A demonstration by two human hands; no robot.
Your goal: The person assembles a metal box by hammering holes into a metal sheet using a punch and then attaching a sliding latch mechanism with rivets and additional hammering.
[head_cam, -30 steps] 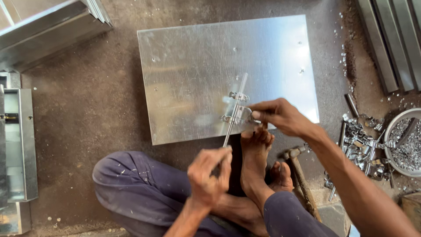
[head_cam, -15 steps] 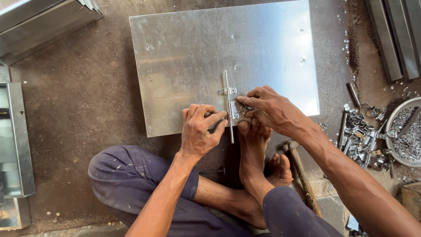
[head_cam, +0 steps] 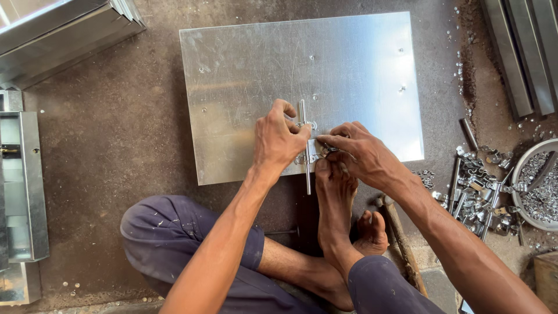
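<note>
Head view, looking down at a person seated on the floor (head_cam: pixel 104 145). A rectangular sheet-metal panel (head_cam: pixel 261 70) lies flat in front of them, its near edge pinned under the toes of one bare foot (head_cam: pixel 336 192). A sliding bolt latch (head_cam: pixel 305 148), a thin rod running near-to-far through a small bracket, sits on the panel close to that near edge, slightly right of the panel's middle.

The left hand (head_cam: pixel 278 139) lies over the left side of the bracket, fingers curled around the rod and closed on it. The right hand (head_cam: pixel 363 154) comes in from the right, thumb and fingertips pinched together at the bracket's right side; whatever small part they pinch is hidden, so its kind cannot be told.

Judged from this pose, the step in hand is seating the latch on the panel. To do it well: keep the rod parallel to the panel's side edges, press the bracket flat so it does not rock, line it up with the holes in the sheet before fixing anything, and keep the foot pressing so the panel cannot slide.

Loose metal fittings (head_cam: pixel 479 186) lie heaped on the floor to the right, beside a round bowl (head_cam: pixel 517 192); folded metal channels (head_cam: pixel 64 23) lie far left.
</note>
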